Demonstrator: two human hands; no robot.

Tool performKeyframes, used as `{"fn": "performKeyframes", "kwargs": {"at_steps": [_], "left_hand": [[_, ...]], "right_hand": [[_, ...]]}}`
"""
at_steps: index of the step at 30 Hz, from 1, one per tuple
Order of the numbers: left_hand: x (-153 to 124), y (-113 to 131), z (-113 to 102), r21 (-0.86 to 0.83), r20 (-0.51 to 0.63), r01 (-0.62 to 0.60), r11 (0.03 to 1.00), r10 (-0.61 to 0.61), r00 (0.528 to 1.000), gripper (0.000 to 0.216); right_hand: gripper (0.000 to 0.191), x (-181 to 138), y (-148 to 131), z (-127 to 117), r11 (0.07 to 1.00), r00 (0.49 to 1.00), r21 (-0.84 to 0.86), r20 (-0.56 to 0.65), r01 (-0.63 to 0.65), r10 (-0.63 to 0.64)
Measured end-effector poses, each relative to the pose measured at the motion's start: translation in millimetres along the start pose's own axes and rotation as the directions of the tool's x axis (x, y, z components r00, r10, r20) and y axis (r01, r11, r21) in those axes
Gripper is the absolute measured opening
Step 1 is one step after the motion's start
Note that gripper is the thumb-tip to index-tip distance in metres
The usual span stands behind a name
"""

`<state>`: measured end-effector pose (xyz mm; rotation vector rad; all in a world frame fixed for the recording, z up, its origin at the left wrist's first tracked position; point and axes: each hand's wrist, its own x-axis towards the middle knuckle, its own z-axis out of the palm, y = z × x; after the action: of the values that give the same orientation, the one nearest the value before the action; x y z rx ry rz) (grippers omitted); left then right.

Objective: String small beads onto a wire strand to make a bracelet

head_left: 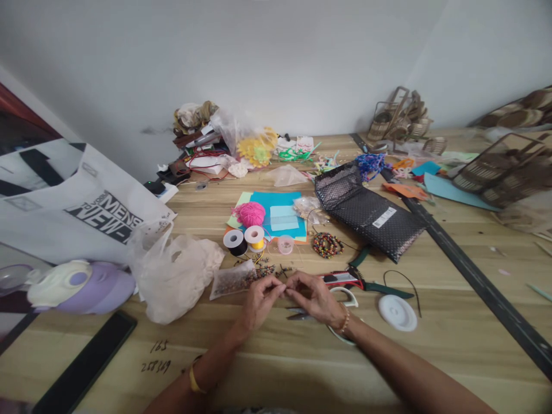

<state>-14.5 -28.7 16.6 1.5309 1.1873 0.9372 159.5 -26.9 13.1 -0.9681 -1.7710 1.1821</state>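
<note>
My left hand point(264, 299) and my right hand point(314, 296) meet over the table's front middle, thumbs and index fingers pinched almost tip to tip. Whatever lies between the fingertips is too small to make out. Just behind them, small beads point(262, 272) spill beside a clear bead bag point(233, 280). A coiled string of colourful beads point(328, 245) lies farther back on the right. Under my right hand are white-handled scissors point(350, 297), partly hidden. A red utility knife point(344, 279) and green-handled pliers point(388, 289) lie beyond it.
Spools of black thread point(236, 243) and yellow thread point(255, 238), pink yarn point(250, 214) and a black bubble mailer point(375, 215) stand behind the hands. A white spool point(398, 313) sits right. At left are a plastic bag point(175, 276), a purple bottle point(86, 287) and a phone point(88, 362).
</note>
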Motion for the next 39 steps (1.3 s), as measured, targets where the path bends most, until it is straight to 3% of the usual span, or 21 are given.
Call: {"fn": "performKeyframes", "kwargs": {"at_steps": [5, 12, 15, 18, 21, 23, 31, 36, 39], "left_hand": [[-0.1, 4.2, -0.8, -0.038, -0.02, 0.004, 0.999, -0.005, 1.0, 0.022], [0.2, 6.7, -6.5, -0.182, -0.02, 0.048, 0.982, -0.052, 0.998, 0.021], [1.2, 4.4, -6.5, -0.204, -0.029, 0.049, 0.978, -0.056, 0.998, 0.021], [1.8, 5.4, -6.1, -0.191, -0.026, 0.038, 0.981, -0.043, 0.999, 0.021], [1.8, 8.1, -6.0, -0.171, -0.021, 0.024, 0.985, -0.029, 0.999, 0.021], [1.7, 8.9, -5.9, -0.147, -0.02, 0.022, 0.989, -0.025, 0.999, 0.021], [0.4, 8.2, -4.5, -0.036, -0.023, -0.008, 0.999, 0.007, 1.0, 0.021], [1.8, 15.2, -16.7, 0.11, -0.177, -0.059, 0.992, 0.078, 0.981, 0.015], [6.7, 14.9, -29.8, 0.256, -0.214, -0.127, 0.958, 0.184, 0.959, 0.012]], "right_hand": [[0.005, 0.9, 1.5, -0.9, 0.997, 0.999, -0.065, -0.008, 0.051, -0.052], [0.009, 2.4, 0.3, -3.0, 0.984, 0.974, -0.093, -0.155, 0.153, -0.167], [0.013, 1.3, -2.4, -3.7, 0.998, 0.992, 0.011, -0.114, 0.057, -0.055], [0.025, 0.8, -3.2, -3.0, 0.976, 0.996, 0.201, 0.011, -0.088, 0.088], [0.034, 1.7, -2.2, -1.6, 0.905, 0.983, 0.389, 0.131, -0.174, 0.133], [0.036, 2.5, -1.3, -1.0, 0.881, 0.976, 0.428, 0.162, -0.204, 0.147], [0.037, 3.0, -2.0, -2.9, 0.961, 0.992, 0.244, 0.043, -0.128, 0.121], [0.036, 3.9, -0.2, -2.8, 0.969, 0.988, 0.216, -0.067, -0.119, 0.136], [0.033, 4.4, 2.4, -2.4, 0.972, 0.983, 0.198, -0.108, -0.127, 0.15]]}}
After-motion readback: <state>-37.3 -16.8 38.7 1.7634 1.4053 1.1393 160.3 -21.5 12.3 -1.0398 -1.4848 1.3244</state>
